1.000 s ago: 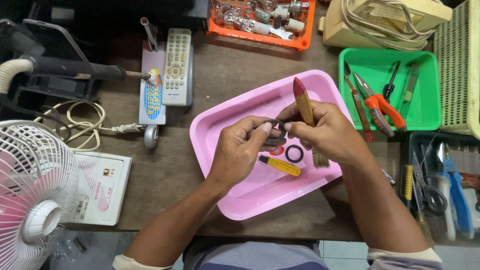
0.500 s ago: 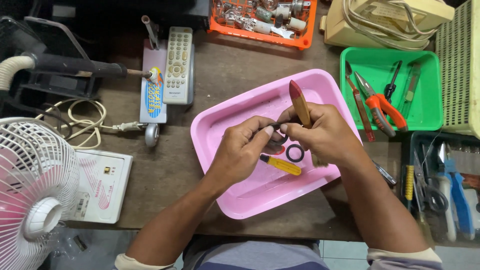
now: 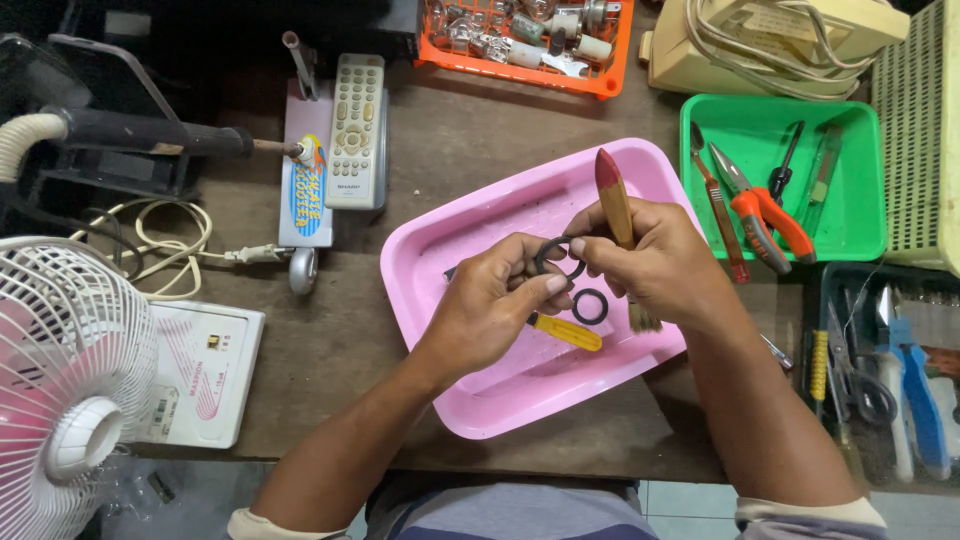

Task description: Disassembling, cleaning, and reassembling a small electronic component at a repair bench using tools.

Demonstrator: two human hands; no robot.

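1. Over the middle of the frame, a black rubber ring [image 3: 558, 258] is pinched between the fingertips of both hands, just above the pink tray [image 3: 440, 260].
2. The left hand [image 3: 495, 305] is closed on the ring's lower-left edge with thumb and forefinger, so a narrow pinch.
3. The right hand [image 3: 655, 260] is doing double duty: the ring's right edge is nipped at the fingertips, while a wooden-handled brush [image 3: 618, 225] is clamped in the same fist, red tip up, bristles poking out below.
4. A second black ring [image 3: 589, 306] is lying flat in the tray right under the hands, beside a small yellow-handled screwdriver [image 3: 560, 330].
5. Off to the right of the frame, pliers with orange grips [image 3: 765, 212] are parked in a green tray [image 3: 850, 235]; a remote control [image 3: 357, 130] is sitting at upper left, a white fan [image 3: 60, 390] at lower left.
6. What could go sideways, as a guess: the ring is only held by its edges, so if it gets stretched or the pinch loosens it could be flicked out, and with the brush crowding the right hand's grip that seems fairly likely. Landing in the tray would be fine; past the desk edge it could easily be lost.
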